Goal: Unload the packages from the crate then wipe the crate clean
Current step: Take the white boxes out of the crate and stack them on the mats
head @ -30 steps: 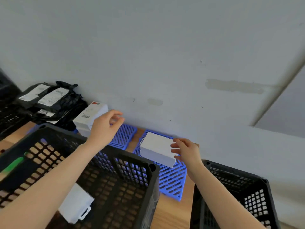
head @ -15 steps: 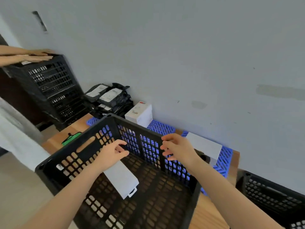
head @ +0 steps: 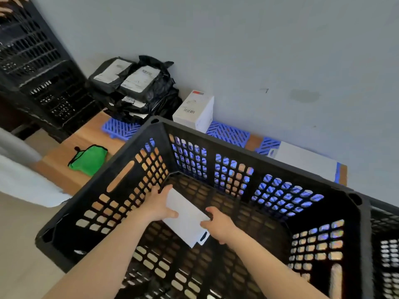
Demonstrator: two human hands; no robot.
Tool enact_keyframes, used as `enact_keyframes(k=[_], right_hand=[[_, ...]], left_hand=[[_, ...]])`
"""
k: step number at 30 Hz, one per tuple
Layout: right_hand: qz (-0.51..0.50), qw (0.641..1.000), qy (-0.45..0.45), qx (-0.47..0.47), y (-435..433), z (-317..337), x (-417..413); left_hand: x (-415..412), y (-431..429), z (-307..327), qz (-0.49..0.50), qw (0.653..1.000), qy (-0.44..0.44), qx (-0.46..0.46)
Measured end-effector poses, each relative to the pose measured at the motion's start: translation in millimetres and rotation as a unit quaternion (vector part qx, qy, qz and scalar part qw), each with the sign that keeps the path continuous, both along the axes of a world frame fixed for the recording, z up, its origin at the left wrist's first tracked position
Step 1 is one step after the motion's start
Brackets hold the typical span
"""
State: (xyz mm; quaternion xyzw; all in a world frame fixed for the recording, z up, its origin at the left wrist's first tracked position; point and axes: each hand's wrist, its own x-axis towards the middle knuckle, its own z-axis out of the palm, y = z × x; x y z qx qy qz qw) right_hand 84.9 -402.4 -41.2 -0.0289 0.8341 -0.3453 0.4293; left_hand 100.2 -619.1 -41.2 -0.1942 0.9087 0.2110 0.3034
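Hands (head: 158, 207) lower now — on white package (head: 187, 216)

matt black plastic crate (head: 248, 152), smooth white package (head: 185, 214), wood table (head: 86, 137).

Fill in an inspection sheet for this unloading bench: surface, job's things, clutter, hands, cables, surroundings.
Surface: wooden table, partly covered by blue mats.
Job's things: black crate with one white package on its floor; white box, flat white parcel and black mailer bags already out by the wall; green cloth left of the crate.
Clutter: nothing seen.
Hands: left hand and right hand both grip the white package.
Cables: nothing seen.
Surroundings: grey wall; stacked crates at left.
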Motion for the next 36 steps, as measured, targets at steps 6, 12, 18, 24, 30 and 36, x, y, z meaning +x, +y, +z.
enact_keyframes(k=[6, 12, 18, 24, 30, 36], right_hand=[[-0.054, 0.998, -0.021, 0.01, -16.7, -40.1, 18.5], [-0.1, 0.995, -0.014, -0.006, -24.4, -48.9, 21.0], [-0.123, 0.992, -0.002, -0.016, -22.5, -46.7, 17.7], [-0.124, 0.99, 0.0, -0.069, -7.1, -22.2, 7.4], [-0.111, 0.983, 0.049, -0.139, 12.5, 14.4, 1.3], [-0.074, 0.966, 0.116, -0.217, 33.8, 70.4, 2.7]], left_hand=[[-6.2, -1.8, -22.9, -0.007, 1.0, -0.004, 0.013], [-7.5, -10.1, -32.7, 0.027, 0.999, -0.013, 0.038], [-6.9, -14.3, -24.0, 0.023, 0.998, -0.016, 0.049], [-6.9, -9.2, 8.3, 0.029, 0.997, 0.014, 0.065], [13.4, 8.7, 63.3, 0.061, 0.993, 0.088, 0.054], [49.4, 46.1, 138.2, 0.103, 0.973, 0.208, -0.003]])
